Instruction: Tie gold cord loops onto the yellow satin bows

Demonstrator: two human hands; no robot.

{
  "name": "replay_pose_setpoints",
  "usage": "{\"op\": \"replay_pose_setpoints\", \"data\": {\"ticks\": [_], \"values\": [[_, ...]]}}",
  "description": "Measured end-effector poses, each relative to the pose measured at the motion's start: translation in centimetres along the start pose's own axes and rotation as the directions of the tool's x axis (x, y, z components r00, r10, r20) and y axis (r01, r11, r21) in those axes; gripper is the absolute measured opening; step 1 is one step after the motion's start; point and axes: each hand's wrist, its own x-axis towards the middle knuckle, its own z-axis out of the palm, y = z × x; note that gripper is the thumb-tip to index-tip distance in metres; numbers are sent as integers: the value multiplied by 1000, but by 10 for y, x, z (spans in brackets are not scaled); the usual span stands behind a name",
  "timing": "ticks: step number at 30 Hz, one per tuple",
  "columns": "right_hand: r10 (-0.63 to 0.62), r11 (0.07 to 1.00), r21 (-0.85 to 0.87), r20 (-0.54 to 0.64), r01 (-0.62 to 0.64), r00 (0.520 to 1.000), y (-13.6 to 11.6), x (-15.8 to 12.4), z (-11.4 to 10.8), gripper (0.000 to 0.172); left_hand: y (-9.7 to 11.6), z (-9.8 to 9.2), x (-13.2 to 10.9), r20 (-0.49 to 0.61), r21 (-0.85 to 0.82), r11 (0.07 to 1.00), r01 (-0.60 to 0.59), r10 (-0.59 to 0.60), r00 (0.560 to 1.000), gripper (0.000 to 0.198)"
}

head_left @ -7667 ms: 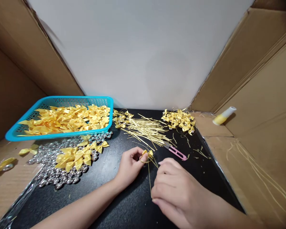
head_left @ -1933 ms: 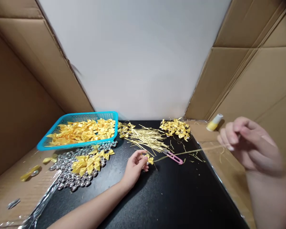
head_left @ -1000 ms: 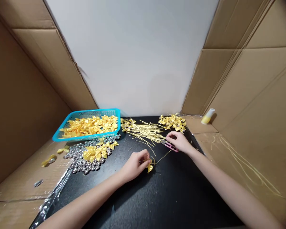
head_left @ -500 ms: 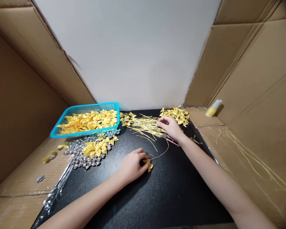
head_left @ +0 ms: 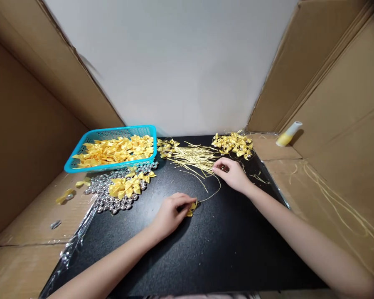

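My left hand [head_left: 173, 212] is on the black table, its thumb and fingertips closed on a small yellow ribbon bow [head_left: 191, 207] that they partly cover. From the bow a thin gold cord [head_left: 217, 192] curves up and right towards my right hand [head_left: 233, 175]. That hand is at the near right edge of a pile of cut gold cords [head_left: 195, 157], fingers curled to the thumb. Whatever is between those fingertips is too small or too hidden to make out.
A turquoise basket [head_left: 69, 166] of yellow bows stands at the back left. Silver beads [head_left: 104, 195] and loose bows [head_left: 124, 187] lie before it. Beaded bows [head_left: 233, 143] are heaped at the back right. A white-and-yellow cone [head_left: 288, 133] stands on cardboard at right.
My right hand has shifted nearer and right, to where a pink-handled tool showed; that tool is now out of sight. My left hand keeps hold of the bow. The camera view has shifted slightly.
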Motion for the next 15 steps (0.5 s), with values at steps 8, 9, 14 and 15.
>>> {"op": "replay_pose_setpoints", "data": {"ticks": [8, 9, 14, 15], "values": [[-8, 984, 181, 44, -1, 999, -24, -23, -4, 14, -9, -4, 25, -32, -191, 982, 8, -15, 999, 19], [-6, 981, 195, 43, -2, 999, -27, -24, -6, 14, -9, -6, 29, -32, -191, 982, -3, -3, 999, 19], [9, 975, 221, 23, -14, 1000, -36, -38, -18, 16, -7, -20, 36, -83, -106, 993, -44, 35, 996, 19], [16, 977, 213, 17, -19, 1000, -37, -41, -20, 16, -7, -23, 35, -84, -80, 996, -45, 38, 996, 17]]}}
